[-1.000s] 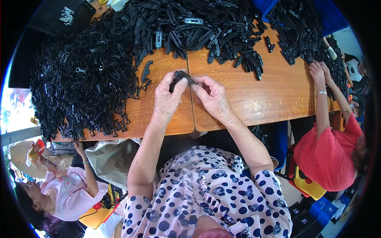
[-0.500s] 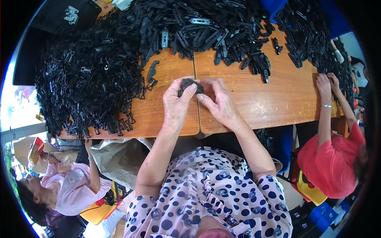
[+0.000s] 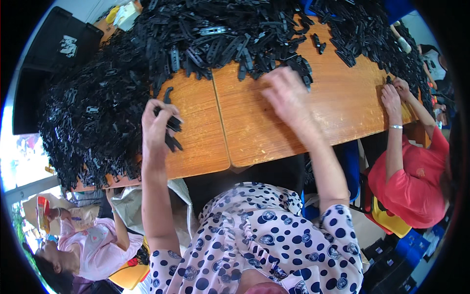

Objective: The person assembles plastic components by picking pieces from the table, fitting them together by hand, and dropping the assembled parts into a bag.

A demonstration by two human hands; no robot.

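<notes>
My left hand (image 3: 155, 125) has its fingers closed around a small black plastic part (image 3: 172, 122), at the inner edge of the left heap. Just below its fingers lies another black piece (image 3: 173, 143), and a curved black strip (image 3: 168, 95) is beyond them. My right hand (image 3: 288, 95) is smeared by motion over the wooden table, beside the long black plastic pieces (image 3: 301, 68) at the near edge of the middle heap. Its fingertips are too blurred to show whether anything is in them.
A heap of small black parts (image 3: 88, 127) covers the table's left side. Longer black pieces (image 3: 215, 44) are piled at the back. A seam divides the wooden tabletop (image 3: 259, 132). At the right, a person in red (image 3: 416, 176) works; another in pink (image 3: 105, 240) sits at the left.
My hands have parted from the dark part held between them. The left has moved left to the small parts; the right has moved away and right to the long pieces. The view has shifted.
</notes>
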